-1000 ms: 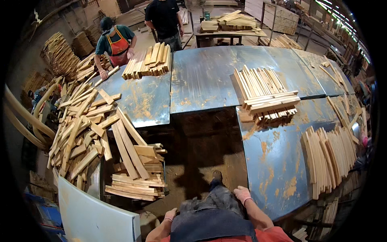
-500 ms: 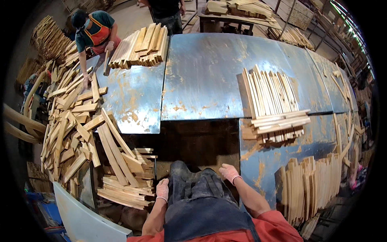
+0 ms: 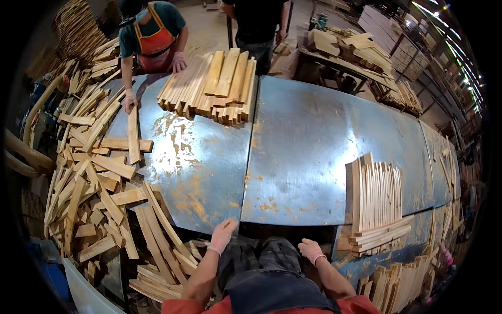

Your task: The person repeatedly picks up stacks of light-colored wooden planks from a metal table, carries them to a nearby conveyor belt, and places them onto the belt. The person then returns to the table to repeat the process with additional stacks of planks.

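My left hand (image 3: 224, 235), in a pale pink glove, is held just at the near edge of the metal-topped table (image 3: 308, 157). Its fingers are curled in, and nothing shows in them. My right hand (image 3: 312, 250), gloved alike, hangs over my right thigh with its fingers folded and no object visible. Right of it, a stack of narrow wood strips (image 3: 377, 193) lies on the table, several strips set crosswise at its near end. To the left of my left hand, long wooden boards (image 3: 159, 243) lean out of a jumbled heap of wood pieces (image 3: 99, 183).
Across the table, a co-worker (image 3: 155, 36) in a red apron touches a board (image 3: 134, 135). Beside them lies a bundle of boards (image 3: 209, 86). Another person (image 3: 261, 26) stands behind. More strips (image 3: 400, 285) lie at the near right. A pale curved panel (image 3: 86, 288) is at lower left.
My view has shifted, and I am closer to the table. My left hand has risen forward to its edge. The co-worker now has a hand on a board by the heap.
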The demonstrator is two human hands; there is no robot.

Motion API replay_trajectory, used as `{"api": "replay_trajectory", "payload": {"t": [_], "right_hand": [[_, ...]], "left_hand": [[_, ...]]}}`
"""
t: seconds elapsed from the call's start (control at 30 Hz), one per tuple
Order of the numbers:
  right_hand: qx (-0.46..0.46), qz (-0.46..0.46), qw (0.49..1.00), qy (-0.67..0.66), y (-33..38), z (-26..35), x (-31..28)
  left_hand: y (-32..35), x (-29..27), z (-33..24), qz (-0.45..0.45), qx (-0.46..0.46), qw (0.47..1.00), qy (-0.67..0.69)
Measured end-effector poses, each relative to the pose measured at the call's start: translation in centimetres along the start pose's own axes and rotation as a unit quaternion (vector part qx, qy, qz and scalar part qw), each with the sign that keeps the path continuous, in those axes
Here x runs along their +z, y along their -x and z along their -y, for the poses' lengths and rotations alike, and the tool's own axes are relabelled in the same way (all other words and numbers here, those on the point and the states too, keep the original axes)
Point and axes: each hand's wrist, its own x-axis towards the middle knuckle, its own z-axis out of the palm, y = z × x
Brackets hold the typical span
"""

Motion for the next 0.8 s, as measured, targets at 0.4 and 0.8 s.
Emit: {"api": "replay_trajectory", "payload": {"t": [0.4,0.8], "right_hand": [[-0.008,0.058,0.986,0.159,-10.2,22.7,5.4],[-0.173,0.080,0.940,0.284,-27.0,41.6,10.6]], "left_hand": [[-16.6,-3.8,-8.2,-0.094,-0.055,0.993,0.042],[-32.0,-14.5,-19.0,-0.240,0.009,0.968,-0.073]]}}
